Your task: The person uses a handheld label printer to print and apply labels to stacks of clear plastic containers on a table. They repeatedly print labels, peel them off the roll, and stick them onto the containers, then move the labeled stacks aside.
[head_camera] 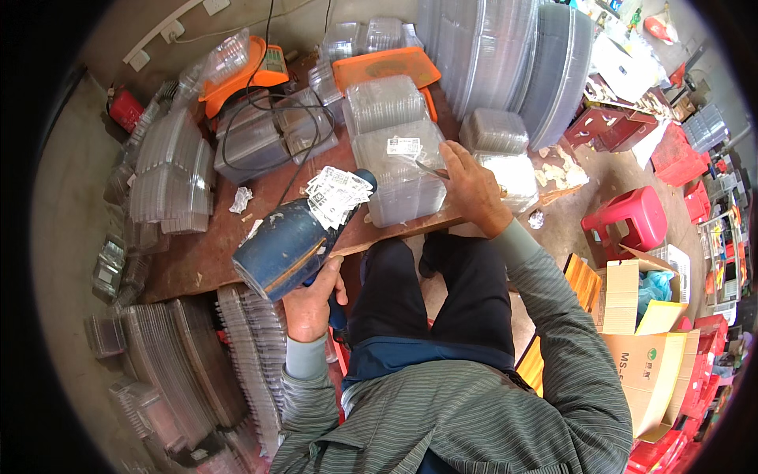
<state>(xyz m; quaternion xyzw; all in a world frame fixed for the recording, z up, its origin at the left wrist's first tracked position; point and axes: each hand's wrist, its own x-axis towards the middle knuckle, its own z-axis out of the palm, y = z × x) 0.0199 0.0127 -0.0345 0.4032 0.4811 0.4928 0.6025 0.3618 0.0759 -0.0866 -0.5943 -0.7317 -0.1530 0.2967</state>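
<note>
My left hand [312, 299] grips a blue hair dryer [278, 249] by its handle, just off the table's front edge. The dryer's body is scuffed, and a wad of printed paper labels [334, 195] clings to its top. In my right hand [474, 183] is a thin metal blade [431, 170], its tip close to a white printed label [404, 146] on a stack of clear plastic containers [402, 195]. Part of the blade is hidden by my fingers, so I cannot tell the tool's exact kind.
More clear container stacks [172, 172] stand around the reddish-brown table [231, 228]. A black cord [278, 109] loops over some of them. An orange scale [269, 77] is behind. On the floor to the right are a pink stool [628, 219] and an open cardboard box [642, 373].
</note>
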